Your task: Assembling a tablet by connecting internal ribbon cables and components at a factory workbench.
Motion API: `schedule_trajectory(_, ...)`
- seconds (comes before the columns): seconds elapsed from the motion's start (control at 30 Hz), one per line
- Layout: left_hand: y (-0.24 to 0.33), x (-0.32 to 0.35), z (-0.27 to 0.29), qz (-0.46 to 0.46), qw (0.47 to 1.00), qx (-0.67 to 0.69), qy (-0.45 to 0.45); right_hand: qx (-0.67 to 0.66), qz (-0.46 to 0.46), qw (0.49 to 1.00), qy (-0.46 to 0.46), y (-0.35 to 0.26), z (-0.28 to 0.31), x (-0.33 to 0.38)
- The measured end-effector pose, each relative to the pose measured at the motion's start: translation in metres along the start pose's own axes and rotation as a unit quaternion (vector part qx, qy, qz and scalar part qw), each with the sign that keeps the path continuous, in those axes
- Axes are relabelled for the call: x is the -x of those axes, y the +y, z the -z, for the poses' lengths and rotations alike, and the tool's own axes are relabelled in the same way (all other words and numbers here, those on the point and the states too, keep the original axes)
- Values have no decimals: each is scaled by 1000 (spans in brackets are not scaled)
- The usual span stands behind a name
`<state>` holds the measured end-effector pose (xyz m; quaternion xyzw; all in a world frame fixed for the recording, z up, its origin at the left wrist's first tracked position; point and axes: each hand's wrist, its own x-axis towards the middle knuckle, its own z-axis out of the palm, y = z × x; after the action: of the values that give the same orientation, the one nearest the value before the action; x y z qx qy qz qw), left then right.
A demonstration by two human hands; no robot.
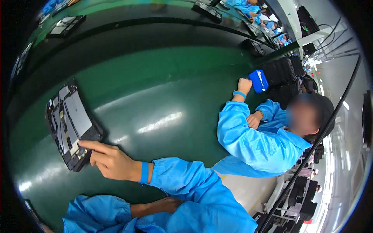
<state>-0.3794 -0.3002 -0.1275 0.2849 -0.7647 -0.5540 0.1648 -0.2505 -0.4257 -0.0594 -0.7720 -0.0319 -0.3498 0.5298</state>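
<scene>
On the green work surface at the left lies an opened flat electronic device (75,110), with grey battery-like panels, dark cables and small boards showing. The index finger of my right hand (112,161) stretches out to its near end and seems to touch it. The other fingers of that hand are loosely bent, holding nothing I can see. A blue band circles the right wrist. My left forearm lies folded across at the lower edge, and my left hand (167,204) is tucked against my right sleeve, its fingers hidden.
A co-worker in a blue smock (256,139) leans on the table at the right, one fist beside a blue box (259,81). Black stacked trays (278,73) stand behind. Across the far side runs a dark belt-like strip with more opened devices (66,26). A black cable (330,124) hangs at the right.
</scene>
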Motion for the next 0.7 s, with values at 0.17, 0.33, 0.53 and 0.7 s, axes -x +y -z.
schedule_trajectory(0.17, 11, 6, 2, -27, 998, -1, 49, 0, -6, 1000, 4, 2, 4, 0)
schedule_trajectory(0.33, 21, 14, 7, -128, 965, -95, 209, 2, -10, 1000, 28, 6, 4, -5)
schedule_trajectory(0.53, 38, 30, 44, -227, 928, -230, 183, 22, -9, 1000, 17, 5, 11, -8)
schedule_trajectory(0.7, 62, 113, 103, -286, 821, -427, 248, 3, -8, 1000, 14, -9, 4, 0)
